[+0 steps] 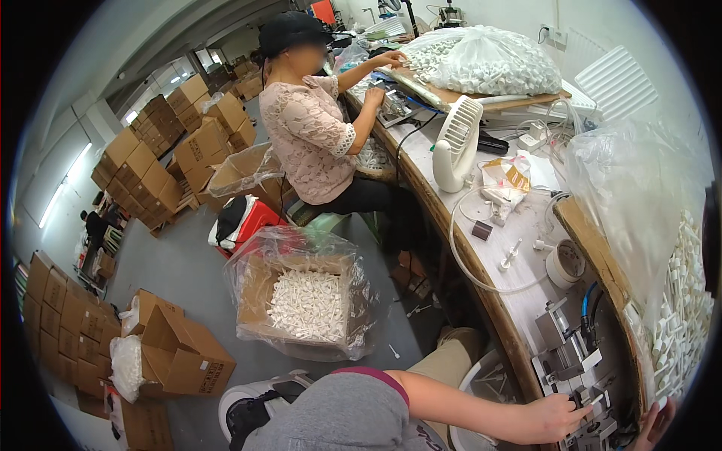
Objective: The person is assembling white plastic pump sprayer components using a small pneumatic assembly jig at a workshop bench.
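Reaching across the bench, the left hand (553, 418) pinches a small white plastic piece (596, 401) at the metal jig (575, 368). The right hand (654, 422) sits at the picture's lower edge, mostly hidden, so I cannot tell its grip. Beside the jig, a clear bag (662, 248) bulges with white plastic parts. On the floor, a lined cardboard box (304, 304) holds more of them. Farther along, a co-worker (316, 128) handles another full bag (481, 60).

You see white plastic parts (308, 304) in a brown carton (256, 289), a white fan (456, 143), a grey tabletop (519, 301), a co-worker's pink lace blouse (310, 139).
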The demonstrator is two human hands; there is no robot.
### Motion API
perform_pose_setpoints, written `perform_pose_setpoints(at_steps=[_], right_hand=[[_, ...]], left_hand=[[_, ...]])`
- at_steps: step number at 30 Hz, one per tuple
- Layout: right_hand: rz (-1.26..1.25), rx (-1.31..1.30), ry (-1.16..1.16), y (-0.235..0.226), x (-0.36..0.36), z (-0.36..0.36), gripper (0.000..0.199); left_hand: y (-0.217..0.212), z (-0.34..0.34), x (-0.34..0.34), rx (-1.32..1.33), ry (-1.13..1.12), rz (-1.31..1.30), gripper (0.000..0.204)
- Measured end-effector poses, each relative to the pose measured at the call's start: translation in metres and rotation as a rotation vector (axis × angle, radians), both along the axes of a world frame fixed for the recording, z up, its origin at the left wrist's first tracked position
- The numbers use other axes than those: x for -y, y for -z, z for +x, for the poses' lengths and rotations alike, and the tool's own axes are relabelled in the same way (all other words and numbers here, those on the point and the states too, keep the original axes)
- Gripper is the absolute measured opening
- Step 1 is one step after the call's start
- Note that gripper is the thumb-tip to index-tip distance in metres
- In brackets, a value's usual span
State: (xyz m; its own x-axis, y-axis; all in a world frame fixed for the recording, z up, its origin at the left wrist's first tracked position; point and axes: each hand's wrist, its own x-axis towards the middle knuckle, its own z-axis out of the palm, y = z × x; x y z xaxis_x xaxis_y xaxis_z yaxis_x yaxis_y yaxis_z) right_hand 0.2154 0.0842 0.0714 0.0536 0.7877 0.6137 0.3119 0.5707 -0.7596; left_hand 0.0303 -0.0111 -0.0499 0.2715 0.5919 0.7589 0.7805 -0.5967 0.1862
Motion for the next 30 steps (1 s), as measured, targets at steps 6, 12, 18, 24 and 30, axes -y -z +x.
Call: perform_pose_setpoints(at_steps=[6,12,18,24,30], right_hand=[[-0.068,0.038,0.022,0.003,0.017,-0.005,0.027],[-0.211,-0.049,-0.020,0.041,0.000,0.037,0.041],[-0.128,-0.174,-0.124,0.032,0.033,-0.008,0.038],[-0.198,-0.239,-0.059,0.031,0.056,-0.006,0.036],[-0.195,-0.154,-0.109,0.033,0.071,-0.012,0.035]], left_hand=[[0.012,-0.002,0.007,-0.148,-0.036,-0.185,0.030],[-0.001,-0.008,0.007,-0.100,-0.044,-0.220,0.031],[-0.026,-0.031,0.000,-0.224,0.044,-0.290,0.026],[-0.042,-0.028,-0.001,-0.223,0.087,-0.337,0.031],[-0.047,-0.028,-0.003,-0.192,0.087,-0.392,0.023]])
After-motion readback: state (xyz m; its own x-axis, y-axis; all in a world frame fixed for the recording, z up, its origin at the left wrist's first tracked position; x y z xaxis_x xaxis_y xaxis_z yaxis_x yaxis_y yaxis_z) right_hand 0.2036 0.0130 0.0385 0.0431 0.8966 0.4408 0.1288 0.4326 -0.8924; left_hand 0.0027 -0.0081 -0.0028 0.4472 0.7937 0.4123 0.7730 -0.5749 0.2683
